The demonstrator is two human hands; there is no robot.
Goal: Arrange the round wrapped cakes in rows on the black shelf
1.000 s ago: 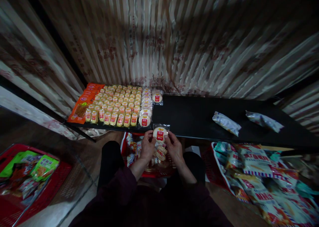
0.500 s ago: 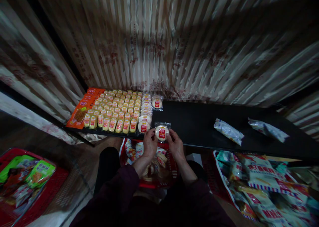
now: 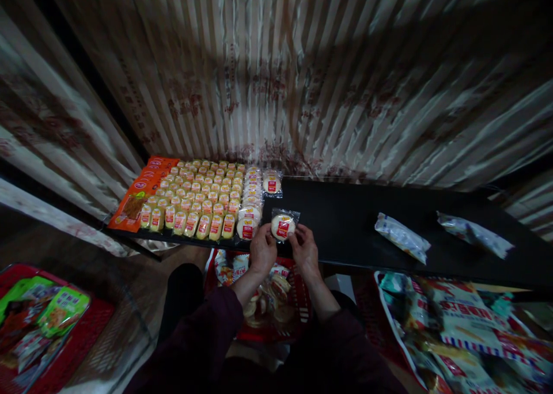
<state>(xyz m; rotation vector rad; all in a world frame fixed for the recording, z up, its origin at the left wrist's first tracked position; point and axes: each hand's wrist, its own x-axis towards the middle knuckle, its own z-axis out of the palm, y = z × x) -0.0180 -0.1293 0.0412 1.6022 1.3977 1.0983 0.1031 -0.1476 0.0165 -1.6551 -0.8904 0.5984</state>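
- Cake (image 3: 282,227), round and clear-wrapped with a red label, sits between my two hands, over the near part of the black shelf (image 3: 341,215); whether it touches the shelf I cannot tell.
- My left hand (image 3: 262,250) has its fingers pinched on the wrapper's left side.
- My right hand (image 3: 306,251) is clamped on its right side, thumb over the lower corner.
- Most of the wrapper spreads beyond my fingertips, label up.
- Just left of my fingers lies a column of matching cakes (image 3: 249,222).
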